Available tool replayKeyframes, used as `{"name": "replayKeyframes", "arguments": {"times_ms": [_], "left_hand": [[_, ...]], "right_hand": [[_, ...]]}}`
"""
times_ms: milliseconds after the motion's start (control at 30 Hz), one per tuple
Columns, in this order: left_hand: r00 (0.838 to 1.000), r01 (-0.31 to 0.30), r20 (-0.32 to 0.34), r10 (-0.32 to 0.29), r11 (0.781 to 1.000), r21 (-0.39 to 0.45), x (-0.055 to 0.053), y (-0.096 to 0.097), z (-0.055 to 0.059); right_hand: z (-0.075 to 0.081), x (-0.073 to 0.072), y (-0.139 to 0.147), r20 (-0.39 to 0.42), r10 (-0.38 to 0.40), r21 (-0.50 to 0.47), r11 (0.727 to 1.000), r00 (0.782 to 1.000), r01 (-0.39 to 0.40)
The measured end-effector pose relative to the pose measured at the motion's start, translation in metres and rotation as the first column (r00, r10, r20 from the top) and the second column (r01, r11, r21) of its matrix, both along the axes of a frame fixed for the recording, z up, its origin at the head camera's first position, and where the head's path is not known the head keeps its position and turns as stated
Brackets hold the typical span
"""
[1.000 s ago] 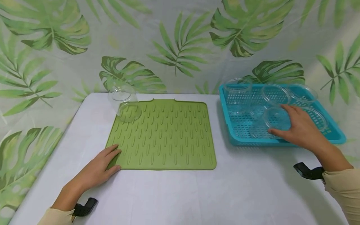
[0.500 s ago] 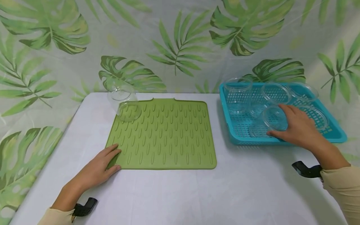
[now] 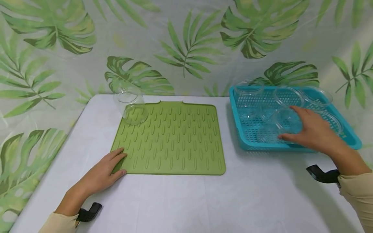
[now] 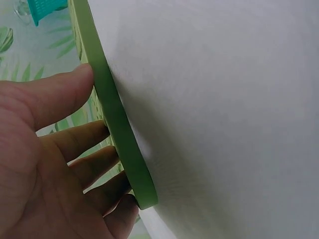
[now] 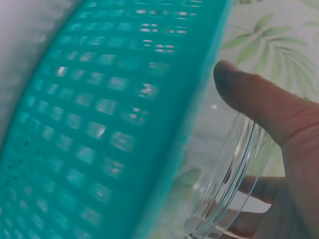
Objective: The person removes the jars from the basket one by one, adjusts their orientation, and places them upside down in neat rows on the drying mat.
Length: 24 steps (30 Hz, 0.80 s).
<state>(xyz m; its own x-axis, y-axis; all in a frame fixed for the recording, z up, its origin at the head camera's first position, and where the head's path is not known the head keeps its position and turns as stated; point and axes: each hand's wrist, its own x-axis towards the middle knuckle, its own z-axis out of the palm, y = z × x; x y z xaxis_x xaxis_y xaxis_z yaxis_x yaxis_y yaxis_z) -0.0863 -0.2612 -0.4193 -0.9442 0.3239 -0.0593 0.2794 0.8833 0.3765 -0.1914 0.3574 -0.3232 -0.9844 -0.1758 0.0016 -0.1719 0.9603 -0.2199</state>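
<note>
Clear cup [image 3: 284,125]: in the blue basket [image 3: 259,146], near its front wall; its long axis seems slanted, but we cannot tell where the mouth points.
Right hand [image 3: 316,134]: grasping it, covering its right part.
Left hand [image 3: 100,170]: relaxed, well apart, touching the green mat [image 3: 175,139].

The mat [image 3: 172,139] is olive green, the basket [image 3: 238,126] turquoise, cups [image 3: 131,106] colourless, table [image 3: 186,200] white, backdrop [image 3: 201,42] pale with green leaves.
</note>
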Motion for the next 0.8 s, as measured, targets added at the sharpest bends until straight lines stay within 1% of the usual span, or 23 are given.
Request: {"name": "replayKeyframes", "arguments": {"times_ms": [167, 300, 367, 400, 567, 700, 800], "left_hand": [[1.000, -0.002, 0.008, 0.002, 1.000, 0.004, 0.000, 0.000, -0.001], [1.000, -0.005, 0.015, 0.005, 1.000, 0.004, 0.000, 0.000, 0.000], [1.000, -0.007, 0.018, 0.007, 1.000, 0.005, -0.001, -0.001, 0.000], [1.000, -0.008, 0.020, 0.008, 1.000, 0.005, -0.001, -0.001, 0.000], [1.000, -0.011, 0.025, 0.010, 1.000, 0.011, -0.001, -0.002, 0.000], [1.000, -0.009, 0.023, 0.009, 1.000, 0.008, -0.002, -0.001, -0.001], [1.000, -0.009, 0.023, 0.009, 1.000, 0.006, -0.002, -0.001, -0.001]], "right_hand": [[0.018, 0.007, 0.000, -0.011, 0.023, -0.064, 0.998, 1.000, -0.023], [0.034, 0.016, 0.000, -0.002, -0.006, -0.089, 0.996, 1.000, 0.006], [0.040, 0.019, 0.000, -0.002, -0.017, -0.106, 0.994, 1.000, 0.017], [0.041, 0.021, 0.001, -0.004, -0.026, -0.100, 0.995, 1.000, 0.026], [0.041, 0.021, 0.002, -0.025, -0.024, -0.110, 0.994, 0.999, 0.021], [0.038, 0.020, 0.003, -0.032, -0.008, -0.119, 0.993, 0.999, 0.004], [0.035, 0.019, 0.002, -0.031, -0.002, -0.105, 0.995, 1.000, -0.001]]}}
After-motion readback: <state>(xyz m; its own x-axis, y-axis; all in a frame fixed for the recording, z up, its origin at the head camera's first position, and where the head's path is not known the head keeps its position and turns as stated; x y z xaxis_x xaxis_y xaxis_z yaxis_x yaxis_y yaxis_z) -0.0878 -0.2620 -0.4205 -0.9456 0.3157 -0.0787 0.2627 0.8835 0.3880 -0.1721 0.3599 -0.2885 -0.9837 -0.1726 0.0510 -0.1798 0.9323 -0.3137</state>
